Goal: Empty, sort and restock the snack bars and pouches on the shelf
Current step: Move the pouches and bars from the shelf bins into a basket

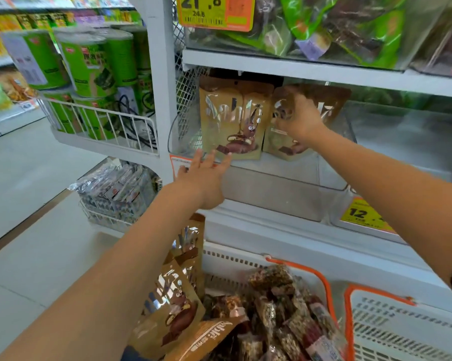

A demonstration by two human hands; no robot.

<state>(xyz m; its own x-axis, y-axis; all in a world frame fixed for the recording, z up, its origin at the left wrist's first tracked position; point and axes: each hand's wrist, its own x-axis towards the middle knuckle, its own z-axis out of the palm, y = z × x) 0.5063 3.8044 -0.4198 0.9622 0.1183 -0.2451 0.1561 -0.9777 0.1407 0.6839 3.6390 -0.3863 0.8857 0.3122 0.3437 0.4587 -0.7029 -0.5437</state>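
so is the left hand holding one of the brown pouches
No, the left hand is open with straight fingers just below the left brown pouch on the shelf, while the right hand grips the other pouch.

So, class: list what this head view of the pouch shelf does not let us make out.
- Right pouch: print covered by the right hand gripping it.
- Yellow price tag: number cut off by the right forearm.
- Green canisters: labels blurred.
- Second basket: contents beyond the frame edge.
- Left hand: fingers straight; contact with left pouch unclear.
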